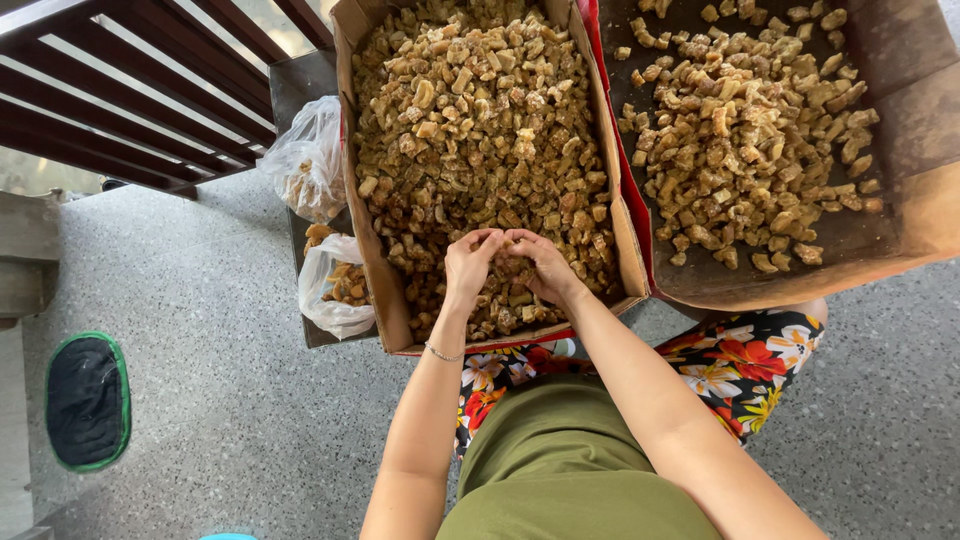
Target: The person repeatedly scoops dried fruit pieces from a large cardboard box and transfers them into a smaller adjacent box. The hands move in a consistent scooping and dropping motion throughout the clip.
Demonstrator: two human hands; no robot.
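Olive-green top and floral trousers (745,372) fill the near edge, w/ both bare forearms reaching away from the body into a cardboard box (372,240). Left hand (468,262) sits knuckles-up on the heap, fingers curled down and bunched into the brown chunks (480,130) (dried, sugary-looking pieces, exact kind unclear); a thin bracelet (443,354) rings its wrist. Right hand (543,265) is just beside it, fingertips of the two nearly meeting, its fingers likewise bent and closed over a small clump of chunks under the palm. Neither hand is spread flat; both are half-clenched, gripping pieces at the near end of the box. How many pieces each holds can't be told, since the fingers hide them.

Beyond the hands the box is heaped full to its far wall. To the right of the right hand, touching the first box's side, lies a second, wider box (900,230) w/ a thinner scatter of the same chunks, dark floor showing between them. Left of the left hand, just outside the box wall, two clear plastic bags (318,290) hold more pieces. Farther left, well apart on the speckled floor, lies a dark mat w/ green edging (88,400).
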